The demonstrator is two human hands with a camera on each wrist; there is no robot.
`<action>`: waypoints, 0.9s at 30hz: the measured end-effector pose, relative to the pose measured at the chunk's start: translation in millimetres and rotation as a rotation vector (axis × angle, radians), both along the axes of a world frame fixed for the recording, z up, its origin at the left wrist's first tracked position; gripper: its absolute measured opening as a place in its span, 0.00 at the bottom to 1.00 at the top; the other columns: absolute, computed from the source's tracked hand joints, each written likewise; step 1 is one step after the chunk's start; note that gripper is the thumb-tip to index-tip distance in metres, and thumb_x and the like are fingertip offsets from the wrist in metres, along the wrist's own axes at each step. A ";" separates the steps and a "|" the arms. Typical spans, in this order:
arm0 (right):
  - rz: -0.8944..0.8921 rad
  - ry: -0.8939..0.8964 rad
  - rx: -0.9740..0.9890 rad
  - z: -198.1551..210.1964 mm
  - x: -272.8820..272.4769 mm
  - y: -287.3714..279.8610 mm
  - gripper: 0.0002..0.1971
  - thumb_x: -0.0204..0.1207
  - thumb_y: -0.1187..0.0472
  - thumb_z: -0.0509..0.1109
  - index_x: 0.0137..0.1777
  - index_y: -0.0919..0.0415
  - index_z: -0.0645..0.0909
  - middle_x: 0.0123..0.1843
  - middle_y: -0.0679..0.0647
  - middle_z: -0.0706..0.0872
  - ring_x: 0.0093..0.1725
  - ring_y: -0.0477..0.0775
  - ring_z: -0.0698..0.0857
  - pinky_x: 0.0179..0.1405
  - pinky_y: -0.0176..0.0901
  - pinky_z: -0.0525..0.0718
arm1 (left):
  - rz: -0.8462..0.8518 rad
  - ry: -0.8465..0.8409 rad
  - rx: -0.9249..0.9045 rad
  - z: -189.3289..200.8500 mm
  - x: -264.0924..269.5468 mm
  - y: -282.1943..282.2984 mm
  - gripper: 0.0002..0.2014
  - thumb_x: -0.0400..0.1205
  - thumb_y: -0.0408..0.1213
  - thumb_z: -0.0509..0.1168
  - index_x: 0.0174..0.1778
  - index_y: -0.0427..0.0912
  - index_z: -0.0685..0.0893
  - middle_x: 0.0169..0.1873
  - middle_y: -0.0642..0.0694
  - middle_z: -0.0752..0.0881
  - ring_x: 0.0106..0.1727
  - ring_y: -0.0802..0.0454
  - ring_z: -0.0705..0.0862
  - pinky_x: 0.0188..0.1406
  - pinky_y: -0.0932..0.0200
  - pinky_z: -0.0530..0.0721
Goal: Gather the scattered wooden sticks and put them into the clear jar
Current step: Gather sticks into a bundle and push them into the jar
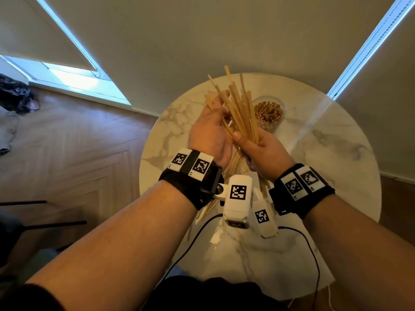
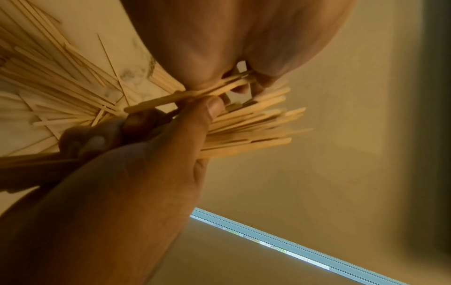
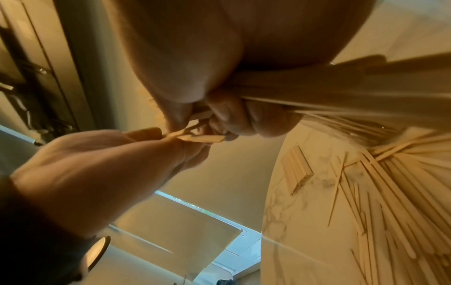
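Right hand (image 1: 260,151) grips a fanned bundle of wooden sticks (image 1: 240,108), fingers curled round it. Left hand (image 1: 211,133), touching alongside, pinches sticks of the same bundle. Clear jar (image 1: 269,113) stands just beyond both hands, holding sticks.

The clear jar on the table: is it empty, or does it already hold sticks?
Not empty. In the head view the clear jar stands upright, its open mouth showing many stick ends inside.

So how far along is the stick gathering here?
Partly done. The clear jar already holds many sticks. The right hand grips a fanned bundle above the table, while the left hand pinches a few of its sticks. Many loose sticks lie on the marble.
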State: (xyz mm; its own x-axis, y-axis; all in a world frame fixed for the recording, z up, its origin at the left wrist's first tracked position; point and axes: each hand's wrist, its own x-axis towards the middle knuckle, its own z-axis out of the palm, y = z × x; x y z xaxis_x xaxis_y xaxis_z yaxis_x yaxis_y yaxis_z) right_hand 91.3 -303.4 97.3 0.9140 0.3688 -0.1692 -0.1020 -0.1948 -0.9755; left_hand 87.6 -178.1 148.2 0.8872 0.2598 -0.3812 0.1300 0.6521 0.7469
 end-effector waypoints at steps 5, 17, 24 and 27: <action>0.085 -0.024 -0.079 0.6 8.2 -2.3 0.13 0.83 0.44 0.71 0.37 0.45 0.82 0.24 0.42 0.80 0.23 0.39 0.77 0.30 0.40 0.74 | -0.003 0.020 -0.128 2.1 -1.5 1.3 0.21 0.94 0.35 0.52 0.82 0.32 0.74 0.72 0.32 0.84 0.68 0.39 0.87 0.63 0.45 0.89; 0.241 0.080 -0.179 -4.8 10.0 -3.3 0.13 0.84 0.46 0.71 0.43 0.54 0.80 0.28 0.50 0.83 0.25 0.48 0.80 0.29 0.41 0.84 | -0.026 -0.162 0.608 13.5 21.1 32.9 0.16 0.92 0.50 0.56 0.73 0.51 0.79 0.48 0.39 0.87 0.43 0.40 0.87 0.49 0.35 0.88; 0.248 0.039 -0.321 -7.5 22.0 6.2 0.20 0.77 0.44 0.78 0.34 0.56 0.78 0.22 0.50 0.81 0.22 0.51 0.81 0.29 0.49 0.87 | -0.164 -0.246 1.098 4.7 23.5 27.1 0.16 0.91 0.50 0.58 0.57 0.46 0.88 0.41 0.48 0.89 0.42 0.50 0.90 0.46 0.38 0.91; 0.209 0.101 -0.232 -6.7 25.7 10.0 0.16 0.79 0.49 0.77 0.38 0.59 0.80 0.25 0.53 0.83 0.24 0.55 0.82 0.31 0.52 0.87 | -0.200 -0.308 1.160 5.5 27.5 27.4 0.11 0.92 0.39 0.57 0.68 0.47 0.79 0.42 0.50 0.88 0.39 0.51 0.88 0.39 0.46 0.90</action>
